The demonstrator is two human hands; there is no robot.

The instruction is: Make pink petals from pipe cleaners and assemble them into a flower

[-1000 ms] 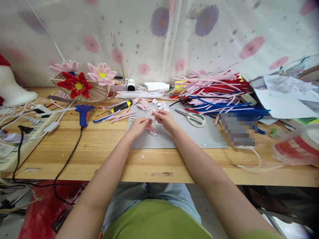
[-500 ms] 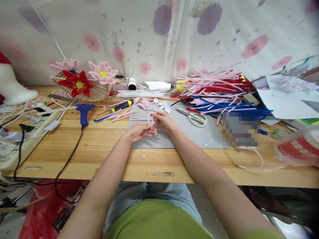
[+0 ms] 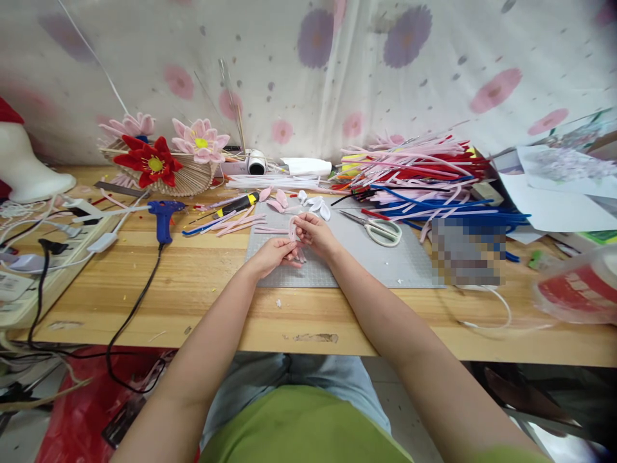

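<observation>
A pale pink pipe cleaner [image 3: 292, 229], bent into a loop, is held between my two hands above the grey cutting mat [image 3: 366, 263]. My left hand [image 3: 277, 254] pinches its lower end, while my right hand [image 3: 314, 233] grips the upper right side of the loop. Just beyond my fingers lie pink petals [image 3: 276, 199] and white petals [image 3: 318, 206]. To the left of the loop, straight pink pipe cleaners [image 3: 241, 224] rest on the mat's edge and the table. Scissors [image 3: 380, 231] with pale handles lie to the right of my right hand.
A blue glue gun [image 3: 165, 218] stands at left, its black cord trailing off the table. Pink and red fuzzy flowers [image 3: 154, 164] sit on a woven fan behind it. A heap of coloured pipe cleaners [image 3: 424, 170] fills the back right. A plastic cup [image 3: 581, 283] stands at far right.
My left hand's fingers have closed from a spread pose into a pinch on the lower part of the pink loop. My right hand stays almost in place.
</observation>
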